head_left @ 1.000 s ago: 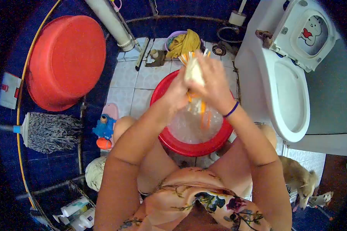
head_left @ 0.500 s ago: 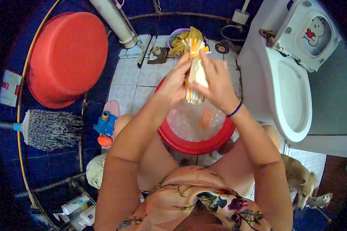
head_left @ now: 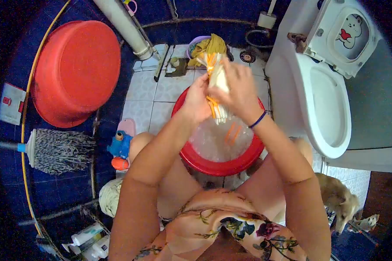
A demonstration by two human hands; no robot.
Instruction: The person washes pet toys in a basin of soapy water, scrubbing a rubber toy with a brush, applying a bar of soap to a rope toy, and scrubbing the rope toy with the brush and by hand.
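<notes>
A bundle of thin white and orange sticks or strips (head_left: 222, 115) is in my hands above the red basin. It flares out at the top, and a smooth cream-coloured part lies along its middle; what that part is I cannot tell. My left hand (head_left: 197, 99) wraps the bundle from the left side. Over the cream part, my right hand (head_left: 239, 89) presses with curled fingers, slightly smeared by motion. Below, the red basin (head_left: 217, 168) holds cloudy, foamy water, with orange strips (head_left: 234, 134) in it.
A purple basin with mustard cloth (head_left: 213, 43) stands beyond. On the left are a large red tub (head_left: 80, 71), a mop (head_left: 59, 150) and a blue toy (head_left: 119, 145). The toilet (head_left: 329, 108) is at right, a dog (head_left: 339, 200) at lower right. Bottles (head_left: 89, 235) sit lower left.
The bundle has tilted a little and sits slightly lower in view. My right hand has shifted over the cream part, its fingers more curled. The camera view has moved slightly.
</notes>
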